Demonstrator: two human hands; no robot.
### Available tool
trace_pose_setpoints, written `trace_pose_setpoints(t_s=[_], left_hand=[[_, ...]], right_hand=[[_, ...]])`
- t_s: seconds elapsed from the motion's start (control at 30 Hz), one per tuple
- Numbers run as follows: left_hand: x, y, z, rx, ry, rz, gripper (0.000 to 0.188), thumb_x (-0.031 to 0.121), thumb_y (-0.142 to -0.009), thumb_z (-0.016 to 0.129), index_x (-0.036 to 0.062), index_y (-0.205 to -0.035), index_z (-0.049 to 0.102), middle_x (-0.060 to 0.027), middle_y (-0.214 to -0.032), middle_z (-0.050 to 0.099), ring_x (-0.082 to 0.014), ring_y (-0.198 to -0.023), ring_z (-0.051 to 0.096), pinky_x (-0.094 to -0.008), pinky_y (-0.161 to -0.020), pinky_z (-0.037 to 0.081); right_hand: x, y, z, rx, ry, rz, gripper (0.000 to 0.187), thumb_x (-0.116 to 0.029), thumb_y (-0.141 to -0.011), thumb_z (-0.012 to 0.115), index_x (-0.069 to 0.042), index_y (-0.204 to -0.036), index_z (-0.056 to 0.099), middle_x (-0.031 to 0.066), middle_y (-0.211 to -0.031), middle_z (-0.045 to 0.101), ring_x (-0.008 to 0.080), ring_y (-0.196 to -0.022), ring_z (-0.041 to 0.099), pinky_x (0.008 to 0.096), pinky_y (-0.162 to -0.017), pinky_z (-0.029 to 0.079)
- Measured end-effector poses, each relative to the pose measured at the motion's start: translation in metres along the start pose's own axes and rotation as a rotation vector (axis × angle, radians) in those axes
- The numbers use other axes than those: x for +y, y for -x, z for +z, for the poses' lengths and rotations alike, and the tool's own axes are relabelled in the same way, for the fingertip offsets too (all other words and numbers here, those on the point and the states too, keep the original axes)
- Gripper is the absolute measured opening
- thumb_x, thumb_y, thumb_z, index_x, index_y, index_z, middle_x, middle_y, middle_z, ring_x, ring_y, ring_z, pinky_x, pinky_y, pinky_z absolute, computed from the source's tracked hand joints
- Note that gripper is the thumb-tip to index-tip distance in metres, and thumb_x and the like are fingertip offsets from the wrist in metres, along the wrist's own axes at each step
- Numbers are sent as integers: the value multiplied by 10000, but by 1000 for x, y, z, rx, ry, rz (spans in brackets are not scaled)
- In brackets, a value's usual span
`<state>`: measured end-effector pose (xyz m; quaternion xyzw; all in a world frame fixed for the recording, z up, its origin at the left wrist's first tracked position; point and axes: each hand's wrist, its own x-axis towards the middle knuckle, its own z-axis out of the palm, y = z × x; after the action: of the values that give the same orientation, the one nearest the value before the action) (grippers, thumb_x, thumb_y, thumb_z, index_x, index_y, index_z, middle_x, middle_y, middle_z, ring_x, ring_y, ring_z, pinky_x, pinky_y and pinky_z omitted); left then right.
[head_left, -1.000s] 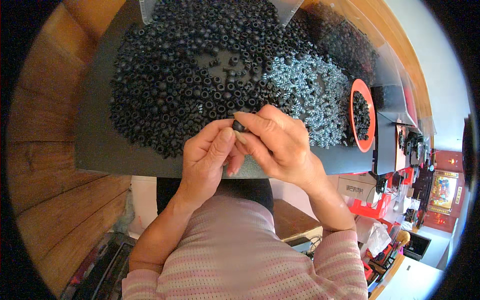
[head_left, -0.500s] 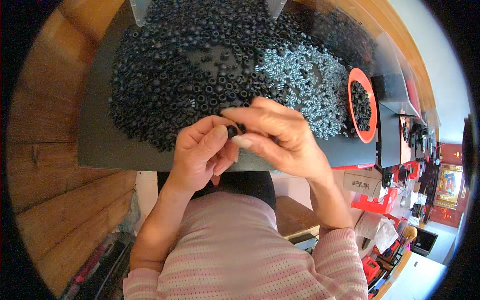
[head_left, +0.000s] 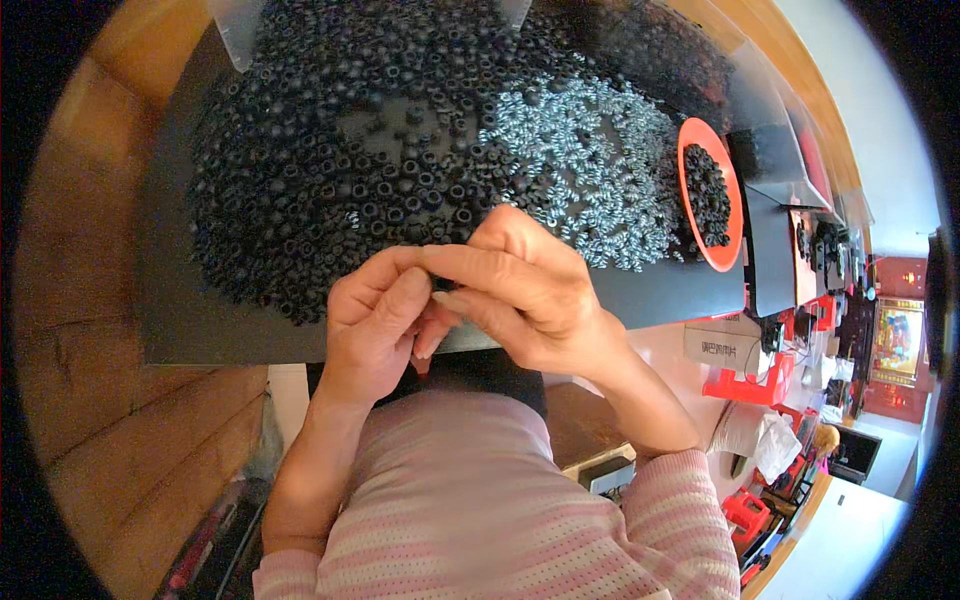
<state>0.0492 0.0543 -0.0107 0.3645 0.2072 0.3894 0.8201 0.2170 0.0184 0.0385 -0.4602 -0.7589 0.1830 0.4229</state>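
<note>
Close together in front of my body, my left hand (head_left: 378, 318) and my right hand (head_left: 535, 298) meet at the table's near edge. Between their fingertips sits a small round black plastic part (head_left: 441, 285), mostly covered by the fingers. The left thumb and forefinger pinch it, while the right thumb and forefinger close on it from the other side. Beyond my hands spreads a heap of black ring-shaped parts (head_left: 330, 190). To its right lies a pile of small silvery coil springs (head_left: 590, 160).
A red-orange bowl (head_left: 737, 215) of black pieces stands at the right of the dark tabletop (head_left: 180, 330). Clear plastic bins (head_left: 232, 40) stand at the far side. On the right are a cardboard box (head_left: 718, 343) and red stools (head_left: 750, 385). Wooden boards (head_left: 90, 310) bound the left.
The right fingers have closed in on the left fingertips, hiding more of the black part. Both hands sit slightly further left in view, and the tabletop has shifted left with the head's movement.
</note>
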Motion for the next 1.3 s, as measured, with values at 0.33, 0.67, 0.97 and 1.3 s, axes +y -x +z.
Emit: trace_pose_setpoints(t_s=[0.33, 0.67, 0.97, 1.3], left_hand=[[1, 1, 3, 11, 34, -41, 298, 246, -965, 500, -21, -1089, 544, -53, -756, 586, -72, -544, 493, -202, -415, 381], [5, -2, 3, -61, 48, 8, 215, 220, -966, 485, 14, -953, 543, -60, -762, 582, -64, -549, 474, -202, -421, 378], [3, 2, 2, -43, -21, 67, 181, 200, -994, 441, 35, -975, 514, -31, -816, 565, -43, -603, 431, -193, -532, 355], [0, 0, 3, -39, -133, 112, 209, 227, -976, 430, 30, -971, 499, -96, -790, 570, -87, -547, 446, -219, -482, 363]], right_hand=[[1, 2, 8, 123, -61, -2, 342, 28, -731, 682, 1, -1071, 654, 82, -763, 547, 207, -645, 549, 308, -555, 450], [30, 2, -66, 178, 179, 389, 187, -105, -914, 575, 26, -1037, 627, 33, -830, 604, 72, -705, 544, 218, -621, 438], [52, -81, -19, -141, 391, 30, 206, -55, -815, 621, -4, -1015, 608, 136, -854, 550, 318, -784, 574, 380, -701, 465], [76, -118, 18, -371, 586, 35, 208, -138, -808, 634, -65, -1003, 639, 136, -905, 574, 332, -876, 594, 408, -746, 490]])
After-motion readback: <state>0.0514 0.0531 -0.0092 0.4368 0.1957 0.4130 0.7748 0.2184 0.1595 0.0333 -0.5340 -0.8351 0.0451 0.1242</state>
